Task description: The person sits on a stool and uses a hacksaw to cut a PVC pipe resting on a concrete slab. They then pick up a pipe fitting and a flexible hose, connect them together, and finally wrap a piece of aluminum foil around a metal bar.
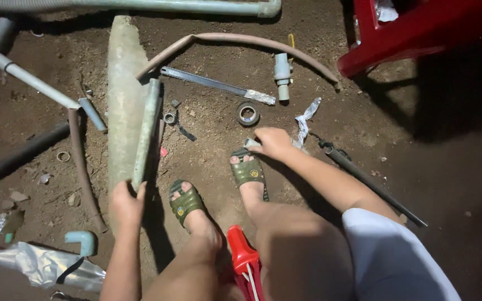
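The left hand (126,203) grips a pipe (147,131) by its end; the right hand (273,142) closes on a small fitting (250,143), seemingly to join them.

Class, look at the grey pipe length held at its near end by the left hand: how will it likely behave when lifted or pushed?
The grey pipe looks straight and rigid, so it should probably stay stiff. Being round, it may roll if pushed off the stone slab. The left hand grips only one end, so the far end will likely feel heavy.
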